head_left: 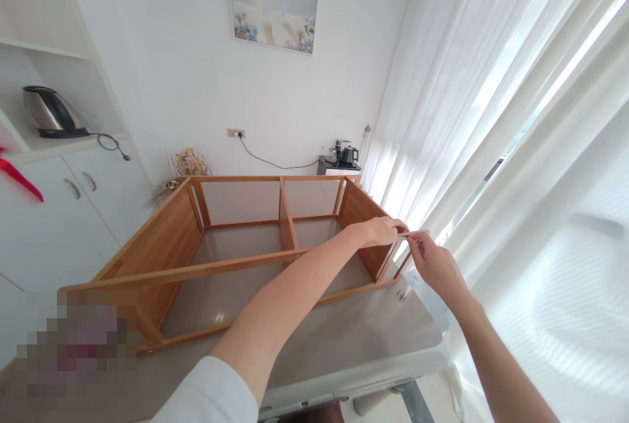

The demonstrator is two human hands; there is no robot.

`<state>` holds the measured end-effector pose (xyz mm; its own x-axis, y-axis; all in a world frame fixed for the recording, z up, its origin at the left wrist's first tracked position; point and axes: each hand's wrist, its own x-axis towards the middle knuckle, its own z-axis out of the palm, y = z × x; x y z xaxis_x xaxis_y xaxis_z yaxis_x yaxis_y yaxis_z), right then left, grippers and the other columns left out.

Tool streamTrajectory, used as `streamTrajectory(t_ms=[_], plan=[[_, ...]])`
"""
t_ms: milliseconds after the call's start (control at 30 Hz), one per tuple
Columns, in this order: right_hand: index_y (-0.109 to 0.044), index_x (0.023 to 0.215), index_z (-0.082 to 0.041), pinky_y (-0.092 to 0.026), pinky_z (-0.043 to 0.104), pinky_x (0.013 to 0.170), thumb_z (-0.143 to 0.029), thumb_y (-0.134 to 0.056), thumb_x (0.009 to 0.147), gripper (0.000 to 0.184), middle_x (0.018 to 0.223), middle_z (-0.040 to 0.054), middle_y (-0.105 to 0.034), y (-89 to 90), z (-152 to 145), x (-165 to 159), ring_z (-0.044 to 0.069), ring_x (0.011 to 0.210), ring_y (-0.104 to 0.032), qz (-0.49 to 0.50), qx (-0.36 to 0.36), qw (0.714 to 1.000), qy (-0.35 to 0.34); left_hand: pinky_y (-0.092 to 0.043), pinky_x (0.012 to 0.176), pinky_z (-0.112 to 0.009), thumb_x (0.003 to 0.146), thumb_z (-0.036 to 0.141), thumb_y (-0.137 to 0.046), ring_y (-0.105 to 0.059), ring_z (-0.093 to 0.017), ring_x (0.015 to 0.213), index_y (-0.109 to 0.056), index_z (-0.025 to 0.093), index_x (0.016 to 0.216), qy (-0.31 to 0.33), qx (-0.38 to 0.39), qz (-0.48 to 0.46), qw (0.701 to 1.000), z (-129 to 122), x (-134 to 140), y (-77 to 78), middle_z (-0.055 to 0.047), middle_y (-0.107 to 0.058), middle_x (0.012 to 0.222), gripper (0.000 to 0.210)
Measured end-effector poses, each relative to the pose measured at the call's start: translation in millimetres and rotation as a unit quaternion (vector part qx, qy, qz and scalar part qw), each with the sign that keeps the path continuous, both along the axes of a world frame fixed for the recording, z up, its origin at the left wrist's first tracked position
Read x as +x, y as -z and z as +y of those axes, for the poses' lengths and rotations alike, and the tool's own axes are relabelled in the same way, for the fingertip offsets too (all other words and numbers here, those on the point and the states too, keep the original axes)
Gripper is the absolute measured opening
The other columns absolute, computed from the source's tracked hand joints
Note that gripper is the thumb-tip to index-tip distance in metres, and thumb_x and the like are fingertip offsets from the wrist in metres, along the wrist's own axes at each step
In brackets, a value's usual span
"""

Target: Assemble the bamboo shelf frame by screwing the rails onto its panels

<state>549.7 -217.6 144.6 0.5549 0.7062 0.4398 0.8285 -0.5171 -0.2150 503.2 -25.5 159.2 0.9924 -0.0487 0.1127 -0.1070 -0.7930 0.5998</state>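
Note:
A long wooden frame (230,268), with solid end panels and a middle divider, lies on the table (354,338). Both my hands meet at its near right upper corner, where the rail shines pale in the window light. My left hand (381,232) reaches across the frame, its fingers curled over the rail near that corner. Just outside the corner, my right hand (437,266) has its thumb and fingers pinched close against the wood. Something small and dark shows at its fingers, too small to name. Several small metal fasteners (401,294) sit on the table below my hands.
White curtains (491,115) hang close along the right. A coffee maker (346,153) stands on a small cabinet behind the frame, its cord running to a wall socket (236,133). Dried plants (189,164) and a shelf with a kettle (52,112) are at left. A blurred patch covers the lower left.

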Motion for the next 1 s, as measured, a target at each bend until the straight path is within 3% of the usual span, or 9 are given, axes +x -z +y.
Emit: streamTrajectory(t_ms=[200,500,733,833,900,1000], plan=[[-0.052,0.105,-0.022,-0.026,0.027,0.049,-0.044,-0.033,0.099,0.029,0.059,0.001,-0.06,4.7,-2,1,0.021,0.051,-0.058,-0.047,-0.011,0.999,0.01,-0.039,0.108,-0.041,0.093,0.029,-0.036,-0.054,-0.025,0.121,-0.058,0.032,0.129,-0.021,0.012,0.003,1.0,0,-1,-1.3,-0.001,-0.06,0.135,0.042],[-0.05,0.101,-0.024,-0.03,0.026,0.05,-0.047,-0.036,0.098,0.027,0.061,-0.0009,-0.059,2.0,-2,0,0.021,0.052,-0.059,0.011,0.033,0.999,-0.019,-0.038,0.106,-0.054,0.094,0.037,-0.035,-0.051,-0.032,0.125,-0.056,0.037,0.131,-0.061,0.028,0.025,0.997,-2,-9,-6.8,-0.001,-0.054,0.141,0.042],[-0.05,0.098,-0.025,-0.031,0.026,0.05,-0.047,-0.038,0.096,0.025,0.06,-0.0013,-0.059,-7.0,1,6,0.02,0.053,-0.057,0.019,0.0,1.0,-0.018,-0.039,0.107,-0.051,0.094,0.039,-0.036,-0.051,-0.03,0.126,-0.055,0.039,0.132,-0.063,0.028,0.035,0.997,-3,-10,-8.1,0.0,-0.054,0.142,0.042],[-0.053,0.097,-0.026,-0.034,0.026,0.052,-0.051,-0.039,0.096,0.029,0.061,-0.0019,-0.058,-6.4,2,13,0.019,0.052,-0.056,0.045,0.012,0.998,-0.037,-0.04,0.106,-0.045,0.097,0.034,-0.031,-0.051,-0.027,0.124,-0.054,0.035,0.133,-0.047,0.031,0.018,0.998,-5,-11,-9.6,-0.002,-0.055,0.139,0.043],[-0.055,0.096,-0.026,-0.036,0.026,0.053,-0.055,-0.041,0.095,0.032,0.06,-0.0026,-0.056,-5.1,1,18,0.017,0.051,-0.053,0.062,0.025,0.997,-0.045,-0.042,0.105,-0.041,0.098,0.031,-0.028,-0.051,-0.023,0.123,-0.055,0.032,0.133,-0.039,0.061,0.001,0.997,-8,-16,-13.0,-0.004,-0.057,0.133,0.044],[-0.058,0.099,-0.026,-0.036,0.025,0.053,-0.059,-0.041,0.094,0.037,0.056,-0.0045,-0.049,-3.5,-1,21,0.016,0.049,-0.049,0.081,0.031,0.995,-0.049,-0.044,0.102,-0.045,0.099,0.04,-0.026,-0.045,-0.027,0.126,-0.058,0.029,0.128,-0.057,0.165,-0.05,0.983,-15,-26,-19.4,-0.008,-0.055,0.129,0.044]])
